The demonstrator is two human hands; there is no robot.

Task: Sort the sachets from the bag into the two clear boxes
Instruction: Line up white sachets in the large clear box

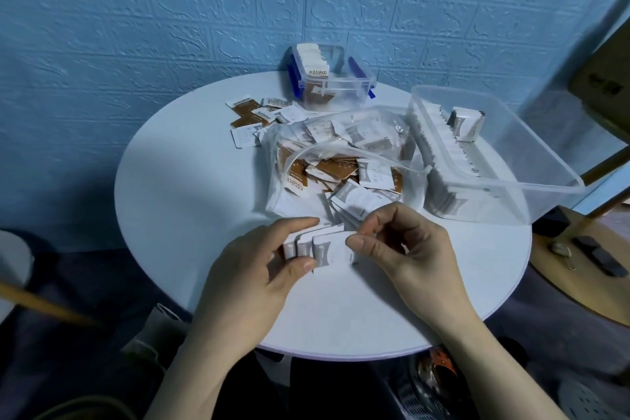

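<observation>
Blue embossed wall backs a round white surface (191,215). At its near edge the left hand (259,259) grips a small stack (317,247) of white sachets, thumb in front, while the right hand (402,242) pinches the stack's front sachet. Just behind lies the open bag (327,153) (brown and white sachets mixed). A large clear box (511,160) holds white rows at right; a small box (327,78) stands behind, loose sachets (255,119) beside it.
</observation>
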